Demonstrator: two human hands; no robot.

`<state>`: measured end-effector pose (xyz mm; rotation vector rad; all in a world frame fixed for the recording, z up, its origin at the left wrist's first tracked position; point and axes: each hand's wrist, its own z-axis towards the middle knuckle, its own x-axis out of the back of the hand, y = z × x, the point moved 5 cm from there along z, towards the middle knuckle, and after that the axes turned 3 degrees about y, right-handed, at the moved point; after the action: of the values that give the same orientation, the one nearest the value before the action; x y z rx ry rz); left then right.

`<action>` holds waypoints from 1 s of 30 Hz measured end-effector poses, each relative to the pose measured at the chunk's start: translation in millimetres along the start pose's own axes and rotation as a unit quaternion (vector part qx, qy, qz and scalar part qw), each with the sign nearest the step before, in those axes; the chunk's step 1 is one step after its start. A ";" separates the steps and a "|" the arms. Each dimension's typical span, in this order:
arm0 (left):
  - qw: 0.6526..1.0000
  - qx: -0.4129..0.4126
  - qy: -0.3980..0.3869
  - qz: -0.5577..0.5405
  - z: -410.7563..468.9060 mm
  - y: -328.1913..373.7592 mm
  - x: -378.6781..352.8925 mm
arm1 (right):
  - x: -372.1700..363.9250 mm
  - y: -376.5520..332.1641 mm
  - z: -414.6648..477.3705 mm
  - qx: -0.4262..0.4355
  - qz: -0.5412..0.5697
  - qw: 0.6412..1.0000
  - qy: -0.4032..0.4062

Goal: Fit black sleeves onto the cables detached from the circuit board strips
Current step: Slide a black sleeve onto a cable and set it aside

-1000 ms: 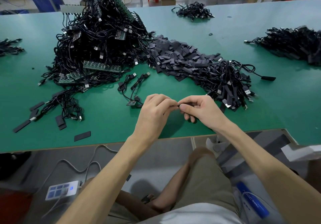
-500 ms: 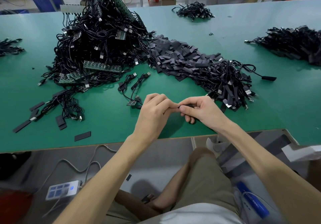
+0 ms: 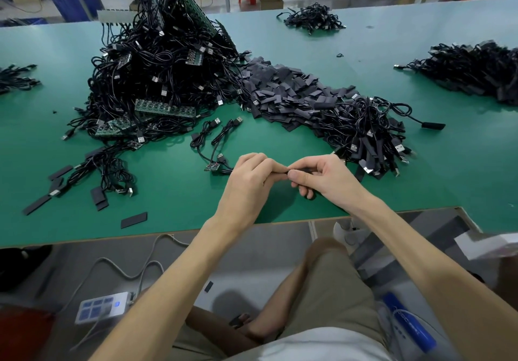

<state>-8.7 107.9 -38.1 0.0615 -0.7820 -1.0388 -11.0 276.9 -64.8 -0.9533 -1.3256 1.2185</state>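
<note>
My left hand (image 3: 249, 178) and my right hand (image 3: 325, 177) meet fingertip to fingertip just above the green table (image 3: 173, 209), near its front edge. Between them my right hand pinches a black sleeve (image 3: 304, 170), and my left hand pinches a cable end that its fingers mostly hide. A black cable (image 3: 221, 142) with a small board piece lies just left of my left hand. Behind stand a big heap of cables on green circuit board strips (image 3: 162, 80) and a pile of loose black sleeves (image 3: 283, 91).
A heap of sleeved cables (image 3: 370, 136) lies right of my hands. More cable piles sit at the far right (image 3: 476, 72), far middle (image 3: 311, 20) and left edge (image 3: 14, 79). Loose sleeves (image 3: 134, 219) lie at front left. My knee (image 3: 330, 276) is below the table edge.
Hardly anything has moved. Both hands stay together at the same spot, with only small finger shifts around the sleeve.
</note>
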 end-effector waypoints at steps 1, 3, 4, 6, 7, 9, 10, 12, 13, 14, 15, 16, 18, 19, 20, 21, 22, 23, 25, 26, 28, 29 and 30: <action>1.000 -0.007 0.004 0.001 0.1 1.0 0.4 | -0.2 0.2 -0.3 -0.001 -0.005 1.000 -0.005; 1.000 -0.010 0.007 0.002 0.4 1.9 0.6 | -0.5 -0.2 -0.5 -0.002 -0.012 1.000 -0.009; 1.000 -0.005 0.005 0.001 0.5 1.7 0.5 | -0.5 -0.6 -0.5 -0.003 -0.012 1.000 -0.007; 1.000 0.009 -0.003 -0.001 1.3 0.5 -0.1 | -0.5 -1.8 -0.5 -0.002 -0.006 1.000 0.000; 1.000 0.015 -0.007 0.000 1.7 0.1 -0.3 | -0.5 -2.4 -0.4 -0.001 -0.003 1.000 0.006; 1.000 0.024 -0.016 0.005 2.3 0.0 -0.7 | -0.3 -3.5 -0.7 0.003 0.002 1.000 0.015; 0.999 0.026 -0.021 0.007 2.6 0.3 -1.2 | -0.3 -3.9 -0.8 0.005 0.002 1.000 0.019; 0.999 0.031 -0.032 0.008 2.4 0.3 -2.2 | -0.6 -4.5 -1.0 0.007 0.002 1.000 0.022; 0.999 0.035 -0.036 0.008 2.3 0.2 -2.3 | -0.8 -5.1 -1.3 0.006 0.005 1.000 0.021; 0.998 0.040 -0.037 0.008 2.3 0.1 -2.0 | -1.1 -5.9 -2.1 0.007 0.011 1.000 0.019; 0.998 0.047 -0.036 0.006 2.4 -0.4 -1.2 | -1.3 -6.8 -2.7 0.008 0.016 1.000 0.018; 0.998 0.055 -0.035 0.003 3.0 -1.3 -0.2 | -1.4 -7.6 -3.2 0.011 0.020 1.000 0.018; 0.997 0.068 -0.034 -0.002 3.5 -2.7 0.9 | -0.9 -8.0 -3.7 0.016 0.019 0.999 0.020; 0.997 0.074 -0.036 -0.002 3.6 -2.9 1.3 | -0.4 -7.8 -3.6 0.016 0.018 0.999 0.023; 0.996 0.078 -0.038 -0.002 3.7 -2.8 1.9 | 0.0 -7.3 -3.8 0.015 0.018 0.999 0.027; 0.996 0.079 -0.039 -0.001 3.7 -2.6 2.2 | 0.5 -6.7 -3.9 0.013 0.019 0.999 0.031; 0.996 0.080 -0.040 -0.001 3.8 -2.4 2.1 | 1.0 -6.3 -4.1 0.011 0.018 0.999 0.034; 0.996 0.081 -0.042 -0.002 3.5 -2.0 2.2 | 1.1 -6.0 -4.5 0.011 0.017 0.999 0.035; 0.996 0.082 -0.045 -0.005 3.1 -2.1 2.2 | 0.8 -5.6 -4.8 0.012 0.013 0.999 0.032; 0.995 0.083 -0.048 -0.007 2.7 -2.5 2.1 | 0.4 -5.4 -5.0 0.012 0.011 0.999 0.029; 0.995 0.082 -0.053 -0.011 2.2 -2.6 2.0 | 0.0 -4.8 -4.9 0.011 0.012 1.000 0.025; 0.995 0.079 -0.054 -0.013 2.2 -2.3 1.9 | -0.1 -4.5 -4.7 0.009 0.014 1.000 0.023; 0.995 0.078 -0.053 -0.015 2.4 -2.1 1.9 | -0.3 -4.5 -4.6 0.009 0.017 1.000 0.021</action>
<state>-11.2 106.0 -36.1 0.1531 -0.9604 -1.0150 -6.0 276.5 -60.8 -0.9872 -1.2685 1.2264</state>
